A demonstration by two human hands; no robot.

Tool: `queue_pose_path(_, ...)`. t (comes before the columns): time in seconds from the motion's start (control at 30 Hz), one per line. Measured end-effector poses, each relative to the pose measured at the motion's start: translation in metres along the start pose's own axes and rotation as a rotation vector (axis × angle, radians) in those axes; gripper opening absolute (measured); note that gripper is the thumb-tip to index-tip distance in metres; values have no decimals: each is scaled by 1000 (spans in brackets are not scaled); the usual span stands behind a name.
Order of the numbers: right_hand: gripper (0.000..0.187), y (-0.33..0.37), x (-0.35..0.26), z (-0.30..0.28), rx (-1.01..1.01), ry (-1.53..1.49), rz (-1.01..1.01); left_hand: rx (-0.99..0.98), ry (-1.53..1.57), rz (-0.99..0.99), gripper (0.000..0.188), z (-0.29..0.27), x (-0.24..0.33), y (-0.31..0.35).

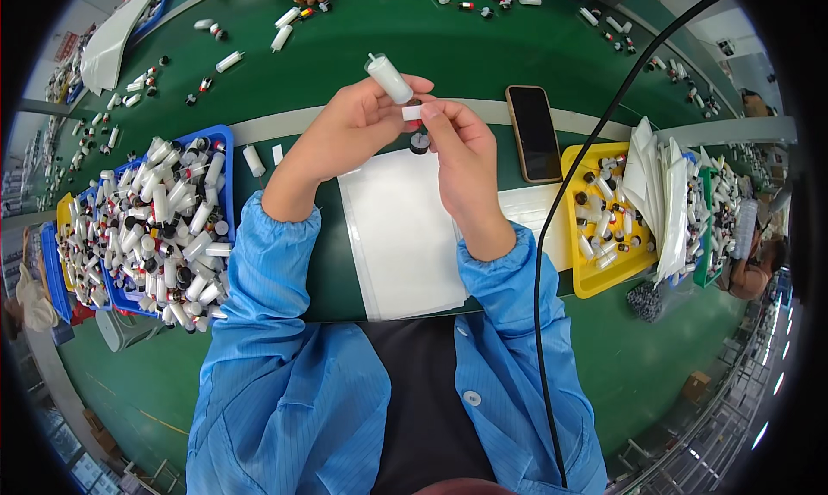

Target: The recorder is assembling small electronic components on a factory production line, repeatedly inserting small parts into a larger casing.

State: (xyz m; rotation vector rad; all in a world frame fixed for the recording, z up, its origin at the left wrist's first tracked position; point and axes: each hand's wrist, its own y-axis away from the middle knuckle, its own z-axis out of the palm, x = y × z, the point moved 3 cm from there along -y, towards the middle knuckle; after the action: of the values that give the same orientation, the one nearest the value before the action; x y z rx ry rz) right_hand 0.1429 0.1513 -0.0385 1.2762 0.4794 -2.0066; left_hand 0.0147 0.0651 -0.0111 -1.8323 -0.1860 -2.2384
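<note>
Head view: white cylinder (390,78) up over the desk (334,271), left hand (345,128) gripping its lower end; right hand (466,159) pinching a small white piece (411,113) just beside. Looks like light, stiff, smooth plastic, maybe slippery; best held round the barrel. White sheet (405,236) below, blue bin (229,163) left, phone (536,137) and yellow tray (604,284) right. Black cable (537,305) crosses the right sleeve, could snag.
</note>
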Motion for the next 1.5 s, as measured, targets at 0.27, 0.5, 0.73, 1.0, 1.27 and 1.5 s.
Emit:
queue_pose_path(0.27, 12, 2, 5, -1, 62, 5, -180, 103, -154, -21, 32, -1, -7, -4)
queue_pose_path(0.5, 27, 0, 11, -8, 56, -132, -157, 19, -98, 20, 36, 7, 2, -5)
queue_pose_path(0.73, 25, -8, 21, -14, -210, -634, 426, -7, 102, -27, 43, 7, -10, -5)
queue_pose_path(1.0, 20, -10, 20, -24, -177, 411, -118, 614, -420, 194, 38, -113, 34, 2)
queue_pose_path(1.27, 23, 23, 35, 15, -448, 1439, -622, 888, -1626, -165, 55, -263, 24, 7)
queue_pose_path(1.5, 15, 19, 30, 19, -523, 1280, -734, 773, -1544, -499, 49, -269, -24, -82)
